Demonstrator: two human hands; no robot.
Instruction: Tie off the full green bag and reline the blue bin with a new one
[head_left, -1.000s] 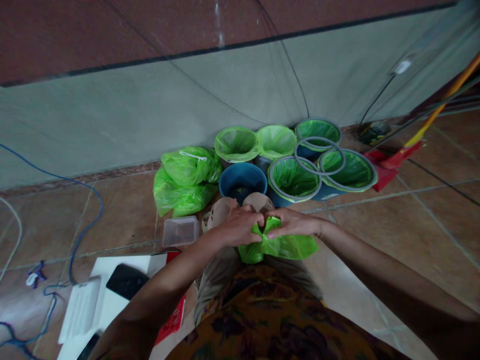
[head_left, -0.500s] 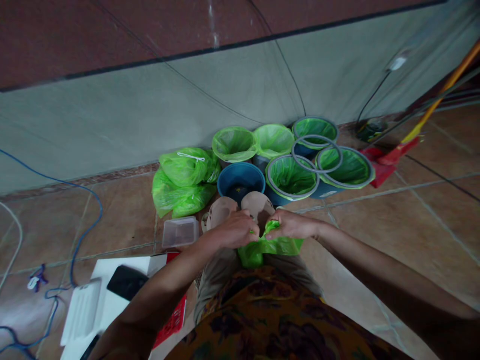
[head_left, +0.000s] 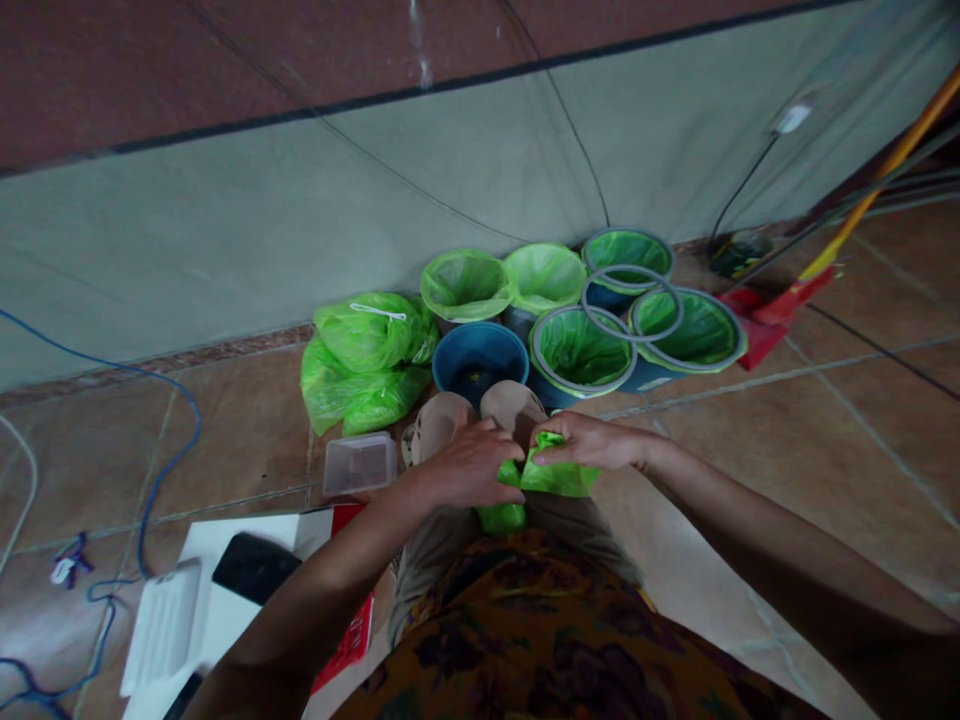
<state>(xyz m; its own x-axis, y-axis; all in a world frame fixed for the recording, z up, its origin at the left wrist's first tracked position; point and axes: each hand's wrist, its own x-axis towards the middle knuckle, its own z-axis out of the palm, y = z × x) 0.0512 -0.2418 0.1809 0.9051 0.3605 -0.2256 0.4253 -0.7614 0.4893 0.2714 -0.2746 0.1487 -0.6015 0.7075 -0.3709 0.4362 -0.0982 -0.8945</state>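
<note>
In front of my knees, my left hand is curled round part of a thin green plastic bag. My right hand pinches another bunched part of it, a short way to the right. The plastic hangs low over my lap, and some of it is hidden behind my left fingers. Just beyond my shoes stands a blue bin without a liner, with a small yellowish bit at its bottom.
Several bins with green liners, such as this grey-rimmed bin, stand along the wall. Two loose grey rings lie across them. Full green bags, a clear plastic box, a phone and a red dustpan are nearby.
My hands have moved slightly apart, and the left fingers are looser and more spread. The stretch of green plastic between them has shifted. The bins and bags stay where they were.
</note>
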